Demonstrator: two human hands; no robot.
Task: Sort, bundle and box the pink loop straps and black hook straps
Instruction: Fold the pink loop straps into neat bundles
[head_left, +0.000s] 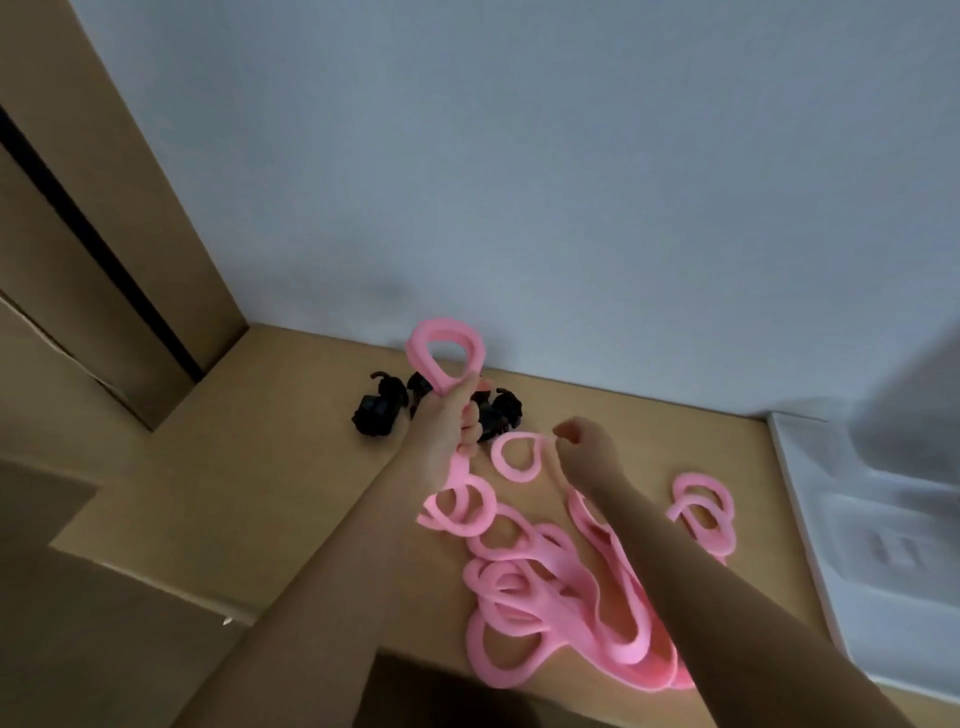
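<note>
Left hand grips a pink strap, half hiding black straps; right hand loosely curled, empty.

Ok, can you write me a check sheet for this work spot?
Surface: brown top, flat, straps lying on it.
Job's things: pink loop straps heaped in front; one lifted strap; black hook straps by the grey wall.
Clutter: nothing seen.
Hands: left hand grips the lifted strap; right hand loosely curled, holding nothing.
Cables: nothing seen.
Surroundings: grey wall behind; cardboard boxes left; white moulded tray right.
</note>
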